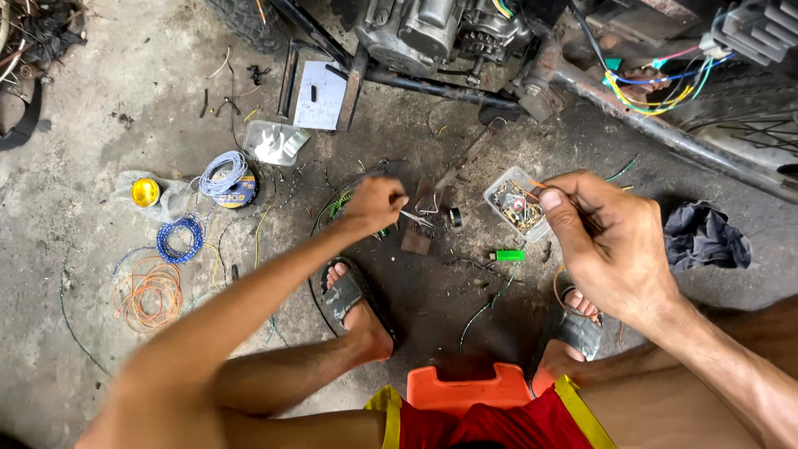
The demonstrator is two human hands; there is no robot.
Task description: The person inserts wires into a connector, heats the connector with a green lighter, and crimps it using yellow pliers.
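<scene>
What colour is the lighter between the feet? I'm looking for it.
Bright green lighter, head view.

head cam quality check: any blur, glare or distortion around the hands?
Head view: left hand and forearm slightly motion-blurred, right hand sharper; wide-angle bending at the edges; soft, even daylight with faint shadows under the sandals; mild glare on the clear plastic tray and the small parts box; floor wire coils in focus.

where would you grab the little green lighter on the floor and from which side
Pinch the green lighter across its long narrow sides, coming straight down from above. It lies flat on the concrete floor, lengthwise left to right, between the two sandalled feet, with bare floor close around it, so fingers likely fit either side.
</scene>
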